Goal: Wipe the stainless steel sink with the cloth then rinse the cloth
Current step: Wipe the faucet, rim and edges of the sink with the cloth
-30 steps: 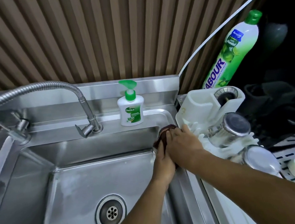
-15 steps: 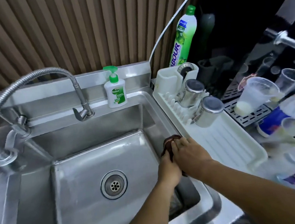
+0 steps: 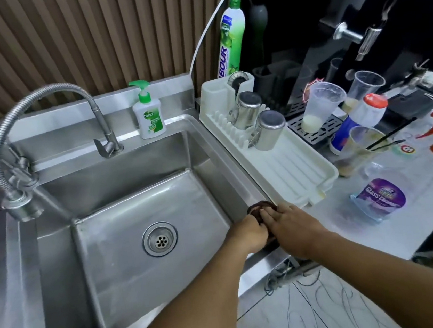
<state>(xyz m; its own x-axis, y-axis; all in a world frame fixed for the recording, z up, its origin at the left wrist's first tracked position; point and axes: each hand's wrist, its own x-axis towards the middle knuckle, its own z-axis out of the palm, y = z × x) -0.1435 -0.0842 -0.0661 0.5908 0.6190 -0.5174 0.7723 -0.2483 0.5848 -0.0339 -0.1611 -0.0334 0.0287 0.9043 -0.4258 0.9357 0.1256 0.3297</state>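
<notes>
The left hand (image 3: 247, 234) is at the right edge of the sink (image 3: 140, 267), close to its front right corner, with the back of the hand turned up and its fingers curled down round the cloth (image 3: 259, 209), so it grips the cloth on the inner side of the edge. The right hand (image 3: 295, 225) lies just beside it and touches it; its fingers are almost straight and close together, and they press flat on the top of the cloth. The cloth is dark brown and bunched into a small lump. Only its far part shows in front of the fingertips, and the rest is hidden under the two hands. It sits on the right edge of the sink, just beside the near end of the white dish rack (image 3: 292, 176). The sink is steel with a dull shine and some pale streaks on its bottom, and the round drain (image 3: 159, 239) is in the middle, well apart from the hands. At the back edge stand the bent tap (image 3: 48, 94) and a soap bottle (image 3: 149, 120) with a green pump. Two steel cups (image 3: 268, 128) lie tilted at the far end of the dish rack.
</notes>
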